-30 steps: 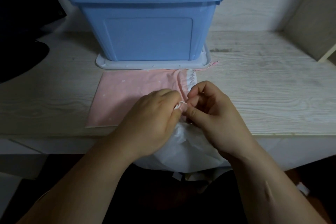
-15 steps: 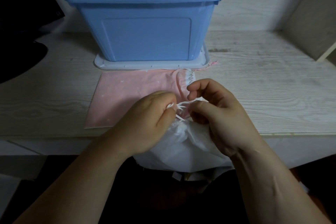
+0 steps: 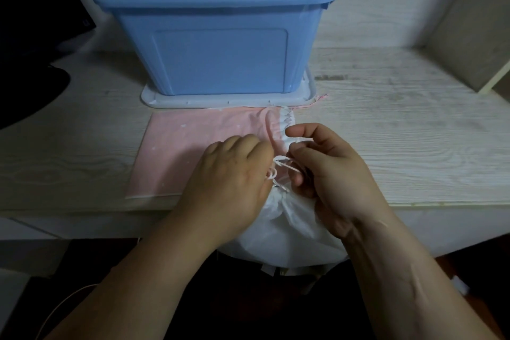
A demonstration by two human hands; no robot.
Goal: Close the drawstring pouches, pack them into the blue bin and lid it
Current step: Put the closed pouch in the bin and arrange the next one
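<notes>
A white drawstring pouch (image 3: 287, 232) hangs over the table's front edge, its mouth gathered tight. My left hand (image 3: 229, 188) and my right hand (image 3: 328, 174) each pinch the white drawstring (image 3: 281, 167), which loops between them just above the gathered mouth. A pink pouch (image 3: 193, 154) lies flat on the table behind my hands, its ruffled mouth pointing right. The open blue bin (image 3: 218, 36) stands at the back on top of its pale lid (image 3: 229, 101).
A dark monitor and its black base (image 3: 27, 91) occupy the left side of the whitewashed wooden table (image 3: 414, 132). A beige panel (image 3: 474, 36) leans at the back right. Below the front edge it is dark, with a thin cable at lower left.
My hands have drawn slightly apart, and loops of the white drawstring now show between them above the pouch's gathered mouth.
</notes>
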